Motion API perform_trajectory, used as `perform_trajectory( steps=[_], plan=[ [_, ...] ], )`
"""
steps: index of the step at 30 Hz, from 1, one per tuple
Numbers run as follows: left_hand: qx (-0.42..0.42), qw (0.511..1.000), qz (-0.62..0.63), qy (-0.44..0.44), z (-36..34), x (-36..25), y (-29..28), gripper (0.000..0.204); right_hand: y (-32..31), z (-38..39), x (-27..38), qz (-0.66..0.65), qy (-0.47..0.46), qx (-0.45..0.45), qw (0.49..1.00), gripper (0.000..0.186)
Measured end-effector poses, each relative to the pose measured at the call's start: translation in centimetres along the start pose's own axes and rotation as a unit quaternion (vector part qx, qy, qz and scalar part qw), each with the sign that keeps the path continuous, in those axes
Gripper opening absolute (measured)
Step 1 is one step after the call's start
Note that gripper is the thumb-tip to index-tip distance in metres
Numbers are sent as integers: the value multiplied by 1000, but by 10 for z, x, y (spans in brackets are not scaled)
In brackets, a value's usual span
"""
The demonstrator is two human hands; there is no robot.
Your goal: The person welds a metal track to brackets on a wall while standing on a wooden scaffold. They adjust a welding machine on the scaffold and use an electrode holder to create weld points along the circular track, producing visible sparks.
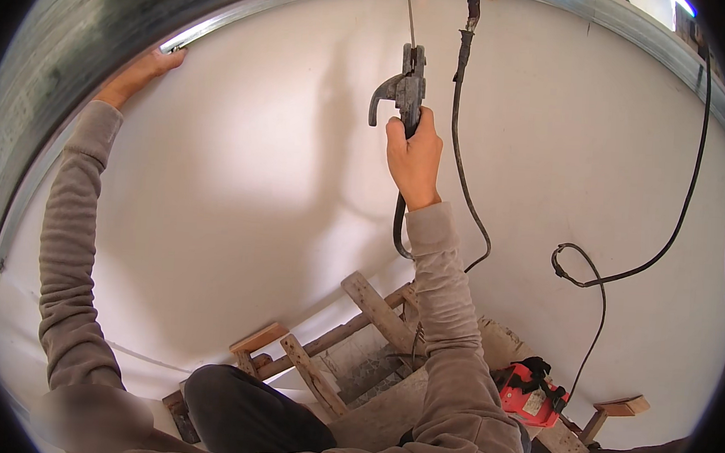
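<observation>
My right hand [412, 155] is closed round the handle of a dark electrode holder [408, 88], held upright against the pale wall behind. A thin rod [409, 13] rises from its jaws to the curved galvanised metal rail at the top, with a small red-orange spot at its tip. My left hand [144, 72] is up at the left, its fingers curled onto the edge of the same metal rail [74, 51]. A black cable with a taped end [464, 58] hangs from the rail just right of the holder; another cable runs from the holder's lower end.
Below me are wooden boards and supports [374, 306], with my dark-clad knee among them. A red machine [535, 395] with black parts stands at lower right. A looped black cable [660, 245] hangs down the wall [241, 177] from the upper right to that machine.
</observation>
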State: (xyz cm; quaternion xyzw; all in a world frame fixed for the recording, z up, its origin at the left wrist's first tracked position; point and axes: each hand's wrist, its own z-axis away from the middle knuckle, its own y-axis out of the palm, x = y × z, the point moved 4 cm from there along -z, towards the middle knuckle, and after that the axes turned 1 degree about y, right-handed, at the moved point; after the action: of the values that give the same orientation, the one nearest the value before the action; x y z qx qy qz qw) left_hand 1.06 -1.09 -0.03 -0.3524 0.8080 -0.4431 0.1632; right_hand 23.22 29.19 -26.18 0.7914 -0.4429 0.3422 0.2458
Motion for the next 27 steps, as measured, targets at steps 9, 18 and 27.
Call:
perform_trajectory(
  steps=[9, 18, 27],
  plan=[
    [-4, 1000, 8, 7, -8, 15, 6, 84, 1, 0, 2, 0, -2, -2, 1000, 31],
    [-23, 999, 22, 34, -7, 11, 7, 81, 2, -1, 1, 10, -3, 0, 1000, 31],
    [30, 996, 79, 22, -18, 32, 19, 83, 5, -1, -1, 8, 4, -4, 1000, 31]
  ],
)
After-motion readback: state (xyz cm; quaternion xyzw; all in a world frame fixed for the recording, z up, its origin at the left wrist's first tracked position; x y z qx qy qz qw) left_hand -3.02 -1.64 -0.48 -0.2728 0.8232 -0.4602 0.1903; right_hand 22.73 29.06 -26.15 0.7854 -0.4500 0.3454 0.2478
